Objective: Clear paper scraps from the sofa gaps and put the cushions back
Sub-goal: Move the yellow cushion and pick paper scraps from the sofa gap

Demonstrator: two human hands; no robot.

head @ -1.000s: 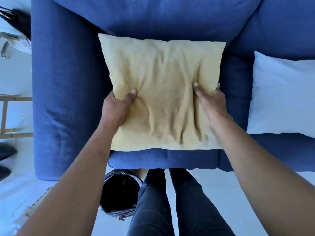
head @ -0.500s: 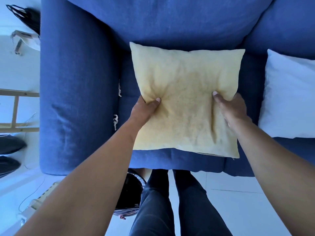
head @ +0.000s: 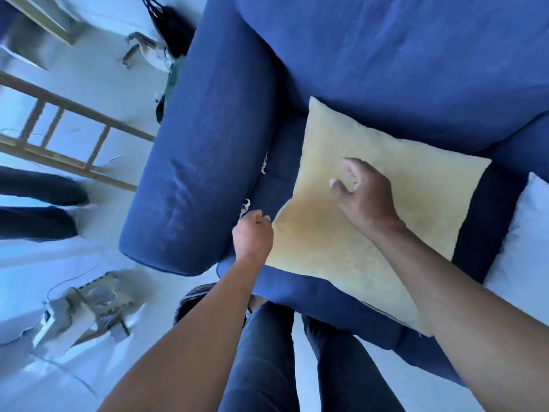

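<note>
A yellow cushion (head: 380,221) lies flat on the seat of the blue sofa (head: 401,69), shifted away from the left armrest (head: 202,162). White paper scraps (head: 245,206) poke out of the gap between armrest and seat, and another scrap (head: 263,166) sits further back in the same gap. My left hand (head: 252,234) is curled into a fist at the cushion's left edge, just below the nearer scrap; nothing shows in its fingers. My right hand (head: 364,194) hovers over the cushion's middle with fingers loosely bent, holding nothing.
A white cushion (head: 525,248) lies on the seat at the right edge. On the floor, a dark bag (head: 190,301) stands by my legs, with clutter (head: 80,313) further left. A wooden frame (head: 74,138) and dark shoes (head: 38,203) are left of the armrest.
Both hands have let go of the yellow cushion after sliding it right. The view has swung left, the armrest gap with its scraps is uncovered, and my left hand moved toward it.
</note>
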